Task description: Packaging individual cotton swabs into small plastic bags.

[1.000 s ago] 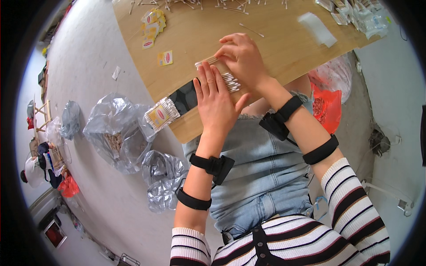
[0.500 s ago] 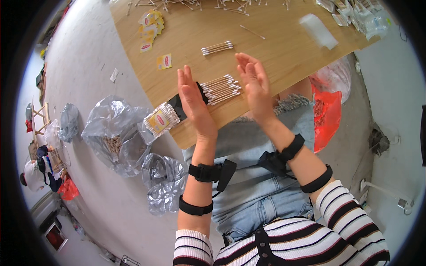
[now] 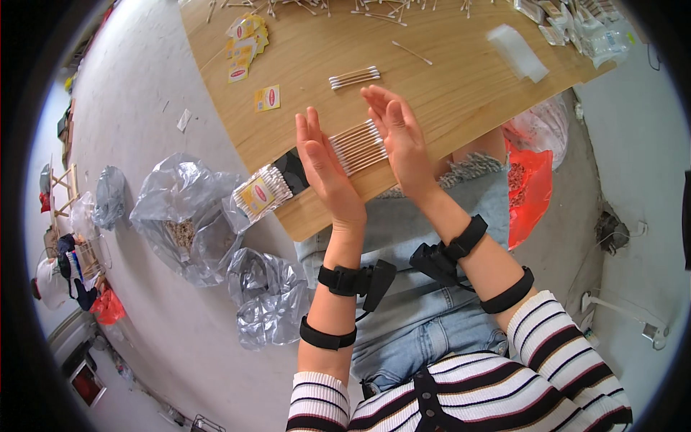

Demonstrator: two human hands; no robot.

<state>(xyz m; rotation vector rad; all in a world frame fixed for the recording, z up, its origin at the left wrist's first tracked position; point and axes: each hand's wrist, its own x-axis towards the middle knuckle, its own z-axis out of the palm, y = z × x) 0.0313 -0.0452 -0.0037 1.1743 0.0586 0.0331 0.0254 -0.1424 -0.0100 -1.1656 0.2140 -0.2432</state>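
A flat row of cotton swabs [image 3: 359,147] lies side by side near the front edge of the wooden table [image 3: 324,43]. My left hand [image 3: 329,169] stands on edge at the row's left end, fingers stretched out. At the right end my right hand [image 3: 400,140] stands the same way, palm facing inward. Both palms appear to press against the swab tips; exact contact is partly hidden by the fingers. A black pad [image 3: 291,171] lies left of my left hand. Next to it sits a packed bundle of swabs with a yellow card [image 3: 260,196]. A smaller swab group [image 3: 354,77] lies beyond.
Yellow cards [image 3: 246,45] are piled at the far left, with a single card [image 3: 267,98] nearer. Loose swabs [image 3: 374,13] lie along the far edge. A clear plastic sleeve [image 3: 517,52] and packages [image 3: 576,25] are at the right. Grey plastic bags [image 3: 187,216] stand on the floor.
My hands have moved closer together, the left going right and the right going left. The swabs between them now lie more evenly, and more of the black pad shows.
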